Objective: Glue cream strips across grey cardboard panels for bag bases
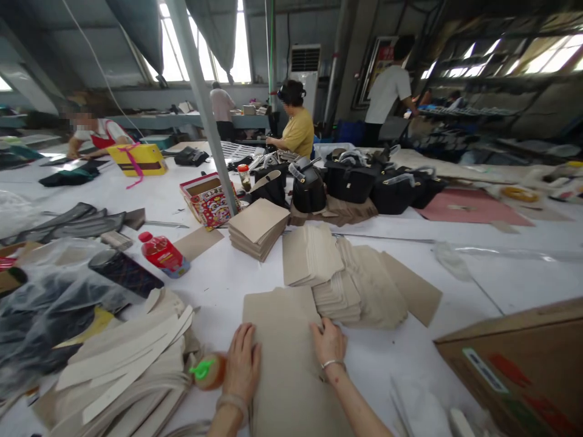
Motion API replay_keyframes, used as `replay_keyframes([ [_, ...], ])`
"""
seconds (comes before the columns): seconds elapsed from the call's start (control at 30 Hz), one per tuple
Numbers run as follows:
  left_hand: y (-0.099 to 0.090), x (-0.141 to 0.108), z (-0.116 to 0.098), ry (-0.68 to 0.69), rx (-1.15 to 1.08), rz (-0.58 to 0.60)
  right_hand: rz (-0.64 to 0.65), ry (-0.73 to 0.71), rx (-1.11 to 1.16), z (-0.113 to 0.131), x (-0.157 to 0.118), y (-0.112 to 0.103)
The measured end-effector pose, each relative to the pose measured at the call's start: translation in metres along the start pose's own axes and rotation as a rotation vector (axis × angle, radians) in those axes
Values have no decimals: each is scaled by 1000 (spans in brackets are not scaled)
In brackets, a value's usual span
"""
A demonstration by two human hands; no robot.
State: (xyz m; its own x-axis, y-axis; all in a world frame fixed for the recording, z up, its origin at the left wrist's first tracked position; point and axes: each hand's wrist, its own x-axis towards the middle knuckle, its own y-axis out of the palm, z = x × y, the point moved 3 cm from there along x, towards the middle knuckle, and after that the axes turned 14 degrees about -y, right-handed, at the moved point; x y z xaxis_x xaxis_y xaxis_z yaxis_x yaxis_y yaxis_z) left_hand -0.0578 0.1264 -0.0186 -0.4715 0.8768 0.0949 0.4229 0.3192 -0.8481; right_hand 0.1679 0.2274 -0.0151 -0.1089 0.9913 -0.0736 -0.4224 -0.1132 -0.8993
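Note:
A long grey-beige board piece point(286, 346) lies flat on the white table in front of me. Along its left edge rests my left hand point(242, 361), fingers extended and touching the side. My right hand point(328, 346) touches the opposite edge with its fingers bent, a bracelet at the wrist. Neither hand is wrapped round anything. Just beyond the right hand are fanned stacks of similar board pieces point(312, 255). A squarer stack point(259, 227) sits farther back. Beside my left hand stands a small orange-brown bottle point(210, 371) with a green top.
Pale cut strips point(122, 364) are heaped at the left, near a red bottle point(164, 254). A cardboard box point(514, 364) occupies the right front. Black bags point(350, 181) and a metal post point(203, 103) stand farther back. Several people work beyond.

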Motion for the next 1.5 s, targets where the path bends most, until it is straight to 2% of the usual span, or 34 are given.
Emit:
replay_keyframes([
  [0.27, 6, -5, 3, -38, -5, 39, -194, -160, 184, -9, -19, 4],
  [0.73, 10, -9, 6, -48, -41, 62, -217, -198, 136, -9, -25, 16],
  [0.87, 0, -14, -4, -88, -38, 23, -201, -181, 163, -9, -28, 10],
  [0.97, -8, -28, -10, -86, 5, -6, -188, -186, 198, -12, -34, 0],
  [1.17, -4, -56, -5, 2, 154, 189, -59, -323, 222, -15, -48, -14],
  [1.33, -5, -62, 0, 21, 160, 173, -10, -320, 186, -12, -54, -16],
  [1.5, -10, -61, 0, 34, 141, 209, 65, -332, 125, -5, -48, -18],
])
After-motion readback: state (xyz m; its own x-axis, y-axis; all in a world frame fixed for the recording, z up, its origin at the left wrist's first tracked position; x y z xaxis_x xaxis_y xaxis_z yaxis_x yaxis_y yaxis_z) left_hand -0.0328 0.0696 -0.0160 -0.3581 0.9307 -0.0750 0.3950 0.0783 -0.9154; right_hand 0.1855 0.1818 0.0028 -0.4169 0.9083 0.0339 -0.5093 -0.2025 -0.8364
